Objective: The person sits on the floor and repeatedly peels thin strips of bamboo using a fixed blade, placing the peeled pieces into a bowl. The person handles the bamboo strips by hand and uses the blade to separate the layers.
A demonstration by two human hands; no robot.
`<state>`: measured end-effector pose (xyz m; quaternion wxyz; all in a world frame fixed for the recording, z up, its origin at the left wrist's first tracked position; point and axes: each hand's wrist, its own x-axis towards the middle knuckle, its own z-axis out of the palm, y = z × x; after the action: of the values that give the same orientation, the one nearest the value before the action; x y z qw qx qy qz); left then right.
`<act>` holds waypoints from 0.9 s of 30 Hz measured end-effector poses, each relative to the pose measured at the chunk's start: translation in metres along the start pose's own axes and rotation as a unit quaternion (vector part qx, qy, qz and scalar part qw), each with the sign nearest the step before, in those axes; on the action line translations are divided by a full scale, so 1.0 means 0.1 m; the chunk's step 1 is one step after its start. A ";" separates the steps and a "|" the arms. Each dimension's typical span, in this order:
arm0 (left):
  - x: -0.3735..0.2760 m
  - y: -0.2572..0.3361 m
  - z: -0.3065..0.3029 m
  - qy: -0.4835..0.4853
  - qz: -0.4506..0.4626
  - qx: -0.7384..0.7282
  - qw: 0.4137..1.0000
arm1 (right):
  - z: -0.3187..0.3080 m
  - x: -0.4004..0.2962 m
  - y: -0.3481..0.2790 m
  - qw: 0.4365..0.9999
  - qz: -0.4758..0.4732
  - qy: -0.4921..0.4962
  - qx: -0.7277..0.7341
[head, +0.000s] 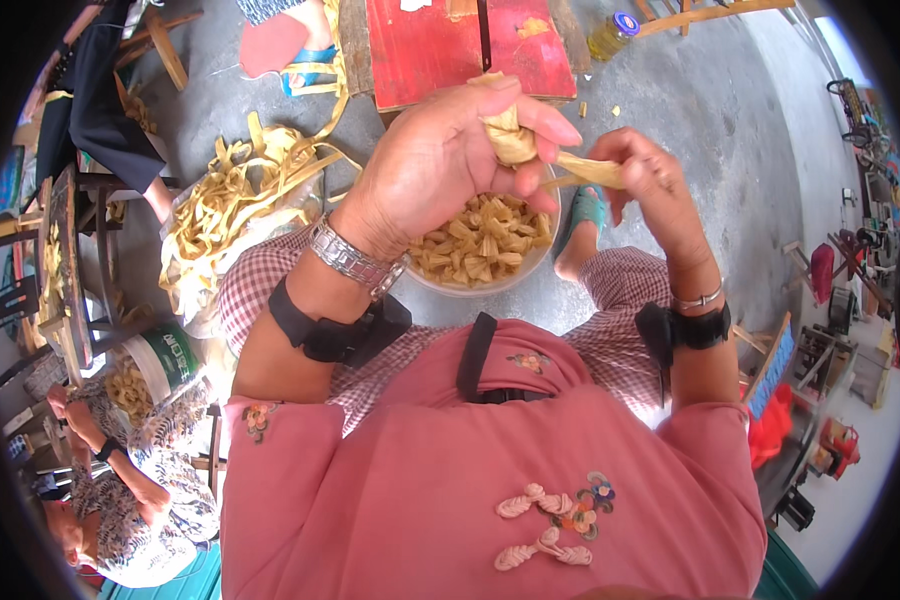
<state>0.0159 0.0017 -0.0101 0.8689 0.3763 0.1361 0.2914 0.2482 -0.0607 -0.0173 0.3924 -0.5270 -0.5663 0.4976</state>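
My left hand grips a pale yellow flat strip wound into a knot, held between thumb and fingers. From the knot a tail stretches to the right. My right hand pinches that tail, and the strip spans the gap between both hands. Right below them a round white tub stands on the floor between my legs. Several short knotted yellow pieces with fanned ends fill it. My left hand and wrist hide part of its rim. To the left, long loose strips lie heaped on clear plastic.
Ahead is a red board with a dark upright metal strip. A lidded jar stands on the concrete floor. At lower left sits a co-worker beside a tipped white-and-green bucket. Another person's trouser leg shows upper left.
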 end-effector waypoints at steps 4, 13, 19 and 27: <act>0.03 -0.05 0.04 0.055 0.021 0.074 0.996 | 0.14 0.01 -0.03 0.993 0.055 -0.094 0.053; 0.05 -0.05 0.10 0.182 -0.049 0.322 0.928 | 0.22 0.07 -0.04 0.994 0.056 -0.089 0.001; 0.04 -0.01 0.12 0.148 -0.023 0.327 0.933 | 0.30 0.09 -0.25 0.993 0.063 -0.094 0.021; -0.16 0.28 0.03 0.139 0.103 0.187 0.967 | 0.23 0.10 -0.33 0.996 -0.072 -0.041 -0.012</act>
<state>-0.0070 0.0052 0.0133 0.7212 0.4997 0.2680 0.3981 0.2173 -0.0530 0.0099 0.3975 -0.4689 -0.6244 0.4819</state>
